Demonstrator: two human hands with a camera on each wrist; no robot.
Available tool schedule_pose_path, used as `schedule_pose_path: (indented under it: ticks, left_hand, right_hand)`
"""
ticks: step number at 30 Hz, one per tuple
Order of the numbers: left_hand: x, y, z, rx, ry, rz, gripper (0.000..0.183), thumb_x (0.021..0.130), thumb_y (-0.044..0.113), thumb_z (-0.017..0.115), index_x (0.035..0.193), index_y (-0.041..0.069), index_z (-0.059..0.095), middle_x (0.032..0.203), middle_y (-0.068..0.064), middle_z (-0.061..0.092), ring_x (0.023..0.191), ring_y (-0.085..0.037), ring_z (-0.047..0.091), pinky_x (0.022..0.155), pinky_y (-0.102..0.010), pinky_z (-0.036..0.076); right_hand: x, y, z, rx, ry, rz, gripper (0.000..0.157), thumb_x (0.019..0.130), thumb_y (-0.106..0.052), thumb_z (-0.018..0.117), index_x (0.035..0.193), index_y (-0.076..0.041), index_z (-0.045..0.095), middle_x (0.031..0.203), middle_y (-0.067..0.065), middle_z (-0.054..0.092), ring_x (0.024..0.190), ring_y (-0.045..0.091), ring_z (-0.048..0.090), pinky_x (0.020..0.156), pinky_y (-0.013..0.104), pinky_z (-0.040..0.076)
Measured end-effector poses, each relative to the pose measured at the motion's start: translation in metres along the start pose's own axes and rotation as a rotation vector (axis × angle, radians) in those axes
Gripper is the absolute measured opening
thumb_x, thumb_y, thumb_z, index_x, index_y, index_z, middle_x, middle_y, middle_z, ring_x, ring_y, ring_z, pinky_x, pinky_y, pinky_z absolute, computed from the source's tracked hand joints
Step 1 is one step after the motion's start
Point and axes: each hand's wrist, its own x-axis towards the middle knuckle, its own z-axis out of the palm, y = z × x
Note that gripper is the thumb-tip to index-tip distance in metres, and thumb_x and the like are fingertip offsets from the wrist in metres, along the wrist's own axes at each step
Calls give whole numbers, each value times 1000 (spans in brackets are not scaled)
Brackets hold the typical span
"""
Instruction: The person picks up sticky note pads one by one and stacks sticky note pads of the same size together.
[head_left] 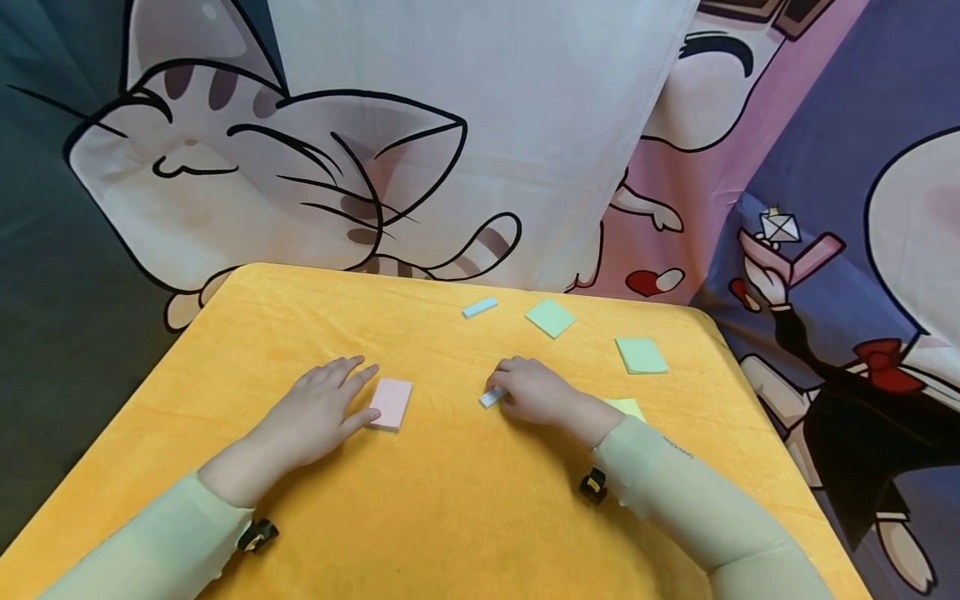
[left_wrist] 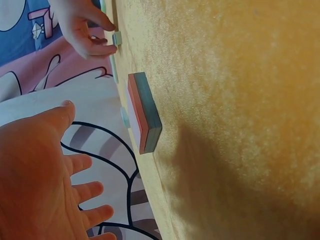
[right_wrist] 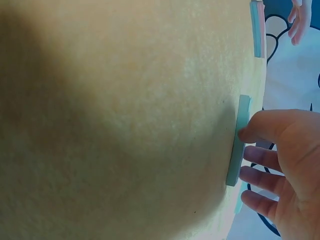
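A pink sticky-note pad (head_left: 393, 404) lies on the table left of the middle. From the side, in the left wrist view, it shows a pink layer over a blue-green layer (left_wrist: 150, 117). My left hand (head_left: 318, 414) is beside it with fingers spread, the thumb tip overlapping the pad's near left corner in the head view. My right hand (head_left: 536, 392) pinches a narrow pale blue sticky-note pad (head_left: 490, 398) low at the table. In the right wrist view the thumb is on the near side of this strip (right_wrist: 236, 155), with the fingers along its far side.
Another narrow blue pad (head_left: 480, 307) lies farther back. Two green square pads (head_left: 551, 318) (head_left: 642, 356) are at the back right. A yellow-green pad (head_left: 626, 407) is partly hidden by my right forearm. A cartoon-print cloth (head_left: 525, 108) hangs behind the yellow table (head_left: 450, 525).
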Motion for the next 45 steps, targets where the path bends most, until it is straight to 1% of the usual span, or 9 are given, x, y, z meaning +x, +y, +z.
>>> schedule_pose_path:
  ticks: [4,9,16,21,26,30,36,41,45]
  left_hand:
    - [-1,-1,1,2,3,2,68,99,52,51,153,11,38,153,-20,36,140,-42,32,110,-60,26]
    - [-1,-1,1,-5,3,0,69,99,54,50,152,11,38,153,-19,37,140,-42,33,110,-60,27]
    - [-2,0,1,-12,-17,-12,69,99,53,51,152,11,38,154,-20,35,141,-42,32,110,-61,26]
    - [-1,1,0,-11,-18,-10,68,99,50,53,152,10,39,154,-21,36,140,-42,32,111,-60,26]
    - [-1,0,0,-8,-19,-10,68,99,50,52,153,10,38,154,-21,35,141,-42,32,111,-60,26]
    - [-1,1,1,-10,-16,-7,68,99,50,52,153,10,38,154,-20,35,141,-42,31,111,-60,26]
    - [1,1,2,-9,-19,-4,68,99,51,52,152,10,38,154,-20,35,141,-42,31,111,-60,25]
    - [1,1,3,-8,-18,-4,69,99,52,51,153,11,38,154,-20,36,141,-42,31,111,-60,26]
    - [1,0,4,-11,-21,-4,70,99,54,50,153,11,37,154,-19,35,141,-41,31,111,-60,25]
  right_hand:
    - [1,2,2,-21,19,-16,23,85,-6,70,106,-16,72,101,0,63,93,22,60,83,41,49]
    - [5,2,5,-33,6,-12,22,89,-6,68,108,-16,71,102,-1,63,93,21,60,85,40,49]
    - [8,3,6,-30,-8,-21,20,90,-6,66,107,-16,70,102,-1,63,93,21,59,83,38,50]
    - [10,3,7,-18,-12,-34,23,88,-5,66,108,-18,69,102,-2,62,93,19,58,83,35,50]
    - [16,-3,6,10,6,-111,25,85,-5,67,108,-16,69,103,-2,62,95,18,58,83,33,50]
    - [23,-11,4,2,10,-180,25,84,-5,66,107,-16,68,103,-2,61,94,18,56,83,32,49]
    - [30,-21,8,-49,-20,-253,24,86,-6,65,107,-16,67,105,-3,60,96,16,55,87,31,47]
    - [34,-29,10,-67,-54,-296,26,86,-6,64,110,-16,66,109,-2,60,101,16,54,90,30,46]
    - [36,-34,11,-86,-73,-326,27,87,-5,63,111,-17,65,110,-2,59,103,17,54,91,29,45]
